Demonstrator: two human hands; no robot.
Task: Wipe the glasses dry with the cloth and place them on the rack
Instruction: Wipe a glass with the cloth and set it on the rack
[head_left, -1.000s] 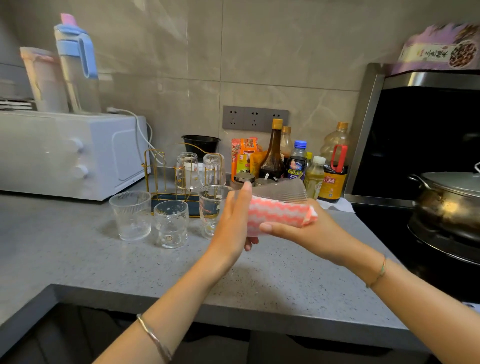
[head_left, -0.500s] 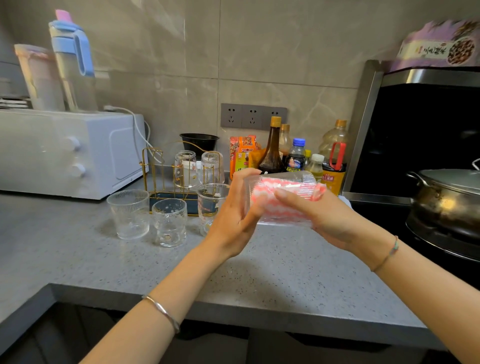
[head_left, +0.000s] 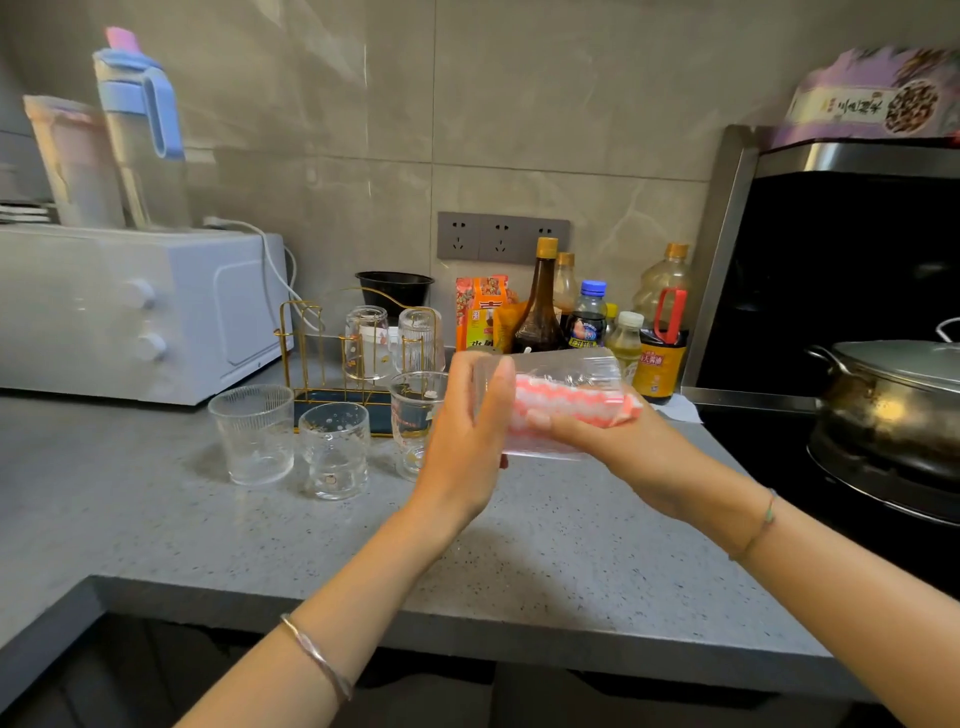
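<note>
A clear ribbed glass (head_left: 558, 371) lies on its side in the air above the counter, with a pink-and-white cloth (head_left: 571, 405) stuffed inside it. My left hand (head_left: 467, 441) cups the glass's base end, fingers wrapped on it. My right hand (head_left: 618, 447) comes from the right and its fingers hold the cloth at the glass's mouth. Three more glasses stand upright on the counter: a ribbed one (head_left: 252, 434), a dotted one (head_left: 335, 449) and one (head_left: 413, 410) partly behind my left hand. The gold wire rack (head_left: 311, 353) behind them carries two upturned glasses (head_left: 366, 343).
A white microwave (head_left: 130, 312) with jugs on top stands at the left. Sauce bottles (head_left: 540, 306) and packets line the back wall. At the right a steel pot (head_left: 893, 405) sits on the black stove. The grey counter (head_left: 519, 561) edge runs below my arms.
The glass with the cloth inside has turned in my hands and shifted slightly; my left hand has slid round its base end. The standing glasses have not moved.
</note>
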